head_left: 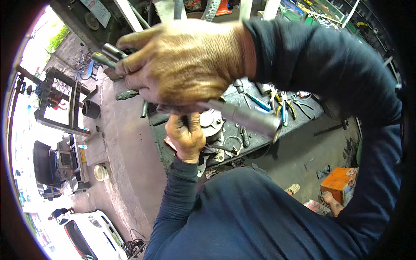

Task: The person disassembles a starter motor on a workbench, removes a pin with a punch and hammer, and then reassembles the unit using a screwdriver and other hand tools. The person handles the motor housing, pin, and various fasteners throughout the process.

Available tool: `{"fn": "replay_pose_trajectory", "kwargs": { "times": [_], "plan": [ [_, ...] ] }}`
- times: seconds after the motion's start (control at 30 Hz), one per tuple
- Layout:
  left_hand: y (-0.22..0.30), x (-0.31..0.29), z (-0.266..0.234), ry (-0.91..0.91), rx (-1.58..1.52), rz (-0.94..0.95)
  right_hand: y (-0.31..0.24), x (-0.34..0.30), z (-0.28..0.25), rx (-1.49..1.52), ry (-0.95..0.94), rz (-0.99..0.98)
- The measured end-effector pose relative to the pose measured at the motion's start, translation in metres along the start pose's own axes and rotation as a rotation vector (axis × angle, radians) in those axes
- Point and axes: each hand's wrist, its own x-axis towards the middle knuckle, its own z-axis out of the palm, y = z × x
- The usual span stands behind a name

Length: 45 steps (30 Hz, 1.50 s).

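under the right hand [186, 65], opposite its fingers [136, 60], juts a grey cylinder [251, 118].

Dark navy long-sleeved top [260, 212] with soft folds across its front, right sleeve [320, 60] nearly black toward the wrist and bluer higher up, left sleeve [178, 184] finely creased, close-fitting cuffs [185, 164], ungloved left hand [187, 135], ungloved right hand [186, 65] deeply wrinkled

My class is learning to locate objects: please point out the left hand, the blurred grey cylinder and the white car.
Left hand [186, 136], head view, middle of the hand.
Blurred grey cylinder [253, 119], head view, middle of its side.
White car [97, 237], head view, bonnet.
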Motion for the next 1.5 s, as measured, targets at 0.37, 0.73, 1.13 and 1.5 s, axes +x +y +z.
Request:
{"fn": "replay_pose_trajectory", "kwargs": {
  "times": [0.37,0.73,1.13,1.5],
  "plan": [
    [0.006,0.002,0.002,-0.022,-0.075,-0.035,0.002,0.008,0.007,0.156,0.068,-0.208],
    [0.002,0.001,0.003,0.003,-0.137,0.04,0.019,0.009,0.013,0.115,-0.068,-0.348],
    [-0.007,-0.005,0.022,0.059,-0.112,-0.058,0.006,-0.037,0.021,0.231,-0.054,0.021],
    [-0.012,-0.01,0.037,0.18,-0.067,-0.039,-0.024,-0.088,0.045,0.057,0.169,0.469]
  ]
}}
